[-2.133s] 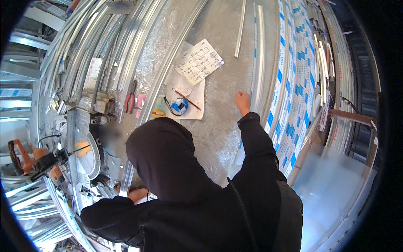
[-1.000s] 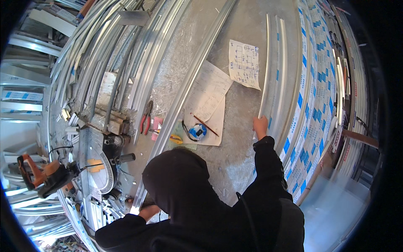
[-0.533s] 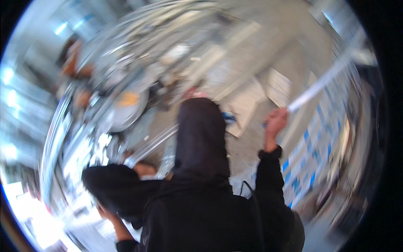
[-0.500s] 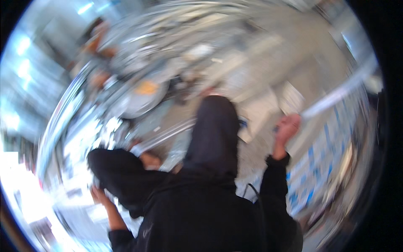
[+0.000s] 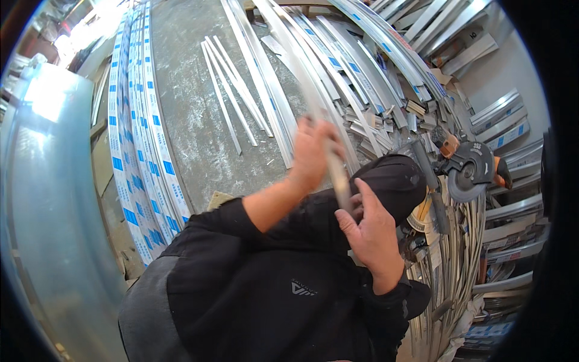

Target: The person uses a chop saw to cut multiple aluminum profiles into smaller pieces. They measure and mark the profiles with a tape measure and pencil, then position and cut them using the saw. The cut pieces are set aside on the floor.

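Note:
A long, narrow metal profile strip (image 5: 306, 75), smeared by motion, slants from the top middle down toward my lap. My left hand (image 5: 315, 151) is closed around it a little above its near end. Just below, my right hand (image 5: 375, 232) is beside that near end, thumb and index finger apart; whether they touch the strip I cannot tell. Both hands are over my dark-trousered legs. On the right stands a cut-off saw (image 5: 469, 166) with a round blade and orange handle, close to my knee (image 5: 401, 175).
Several thin strips (image 5: 232, 90) and longer profiles (image 5: 259, 72) lie on the grey floor (image 5: 181, 108). Blue-and-white wrapped profiles (image 5: 136, 133) run along the left, beside a pale sheet (image 5: 60, 181). Offcuts (image 5: 386, 123) are heaped near the saw; stacked profiles (image 5: 512, 223) line the right.
The view has swung round and sharpened. My right hand, earlier holding a long pale strip out to the right, is now near my lap; my left hand has come in and grips the strip.

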Demonstrator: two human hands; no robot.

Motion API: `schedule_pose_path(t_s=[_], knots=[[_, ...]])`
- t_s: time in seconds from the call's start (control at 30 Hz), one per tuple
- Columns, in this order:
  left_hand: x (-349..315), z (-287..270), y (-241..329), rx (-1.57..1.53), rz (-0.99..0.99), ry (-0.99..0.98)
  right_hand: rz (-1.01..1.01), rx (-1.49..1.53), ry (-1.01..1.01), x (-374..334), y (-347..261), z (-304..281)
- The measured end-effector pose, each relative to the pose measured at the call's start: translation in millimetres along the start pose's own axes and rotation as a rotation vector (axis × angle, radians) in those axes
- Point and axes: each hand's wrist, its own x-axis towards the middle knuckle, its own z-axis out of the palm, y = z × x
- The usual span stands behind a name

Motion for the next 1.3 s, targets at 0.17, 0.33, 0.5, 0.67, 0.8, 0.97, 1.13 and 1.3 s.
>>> schedule_pose_path(t_s=[0.17,0.33,0.5,0.67,0.8,0.97,1.13,1.3], knots=[[110.6,-176.5,13.1,0.352,0.095,0.476,-0.011,0.116,0.063,6.3,5.9,-3.5],[170.2,-338.4,-18.5,0.956,-0.02,0.727,0.169,0.209,0.307,-31.7,52.0,-23.1],[221.4,-412.2,-12.9,1.251,-0.14,0.808,0.47,0.349,0.494,-85.3,111.2,-21.9],[243.9,-351.3,-44.0,1.778,0.031,0.493,0.618,0.218,0.523,-116.0,174.3,-6.4],[252.1,-239.5,-110.0,1.769,0.336,0.07,0.812,0.009,0.359,-120.2,240.1,4.4],[267.0,-116.2,-177.0,1.798,0.693,-0.556,1.075,0.074,0.302,-138.2,356.0,20.9],[280.7,-48.4,-215.9,1.808,0.593,-0.86,1.161,0.012,0.535,-176.8,482.2,26.3],[289.9,-20.7,-234.4,1.884,0.3,-1.058,1.11,0.647,0.459,-181.8,540.9,12.8]])
